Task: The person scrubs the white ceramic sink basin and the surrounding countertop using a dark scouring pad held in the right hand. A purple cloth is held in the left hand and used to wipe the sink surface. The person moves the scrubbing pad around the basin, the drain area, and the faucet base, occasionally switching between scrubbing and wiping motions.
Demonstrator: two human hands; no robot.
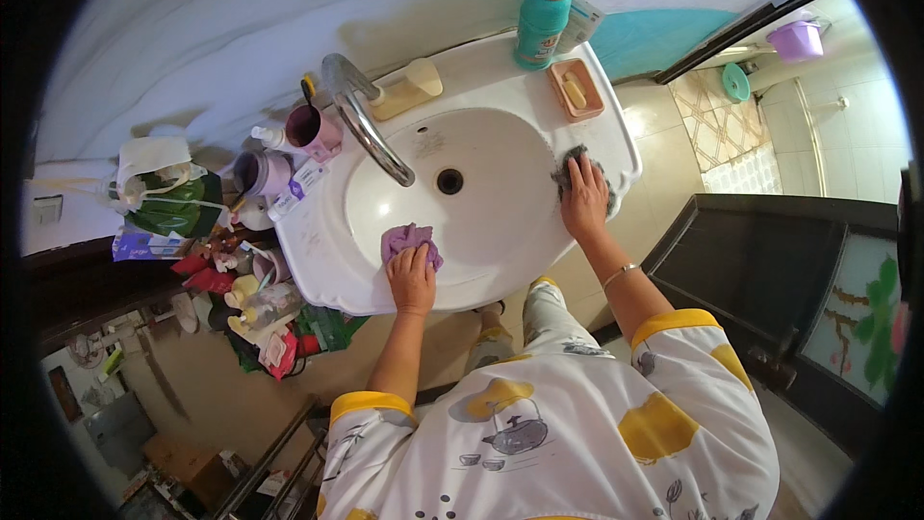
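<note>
2 hands [412, 284] [584, 207], purple cloth [408, 237], dark scrubber [575, 151]

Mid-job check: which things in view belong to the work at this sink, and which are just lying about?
In use:
- purple cloth, under left hand
- dark cloth or pad, under right hand
- white sink

Lying about:
- teal bottle
- soap dish
- purple bucket

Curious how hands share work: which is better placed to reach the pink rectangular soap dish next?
Likely the right hand: on a dark scouring pad, it is nearer the soap dish. The left hand, on a crumpled purple cloth, is farther.
</note>
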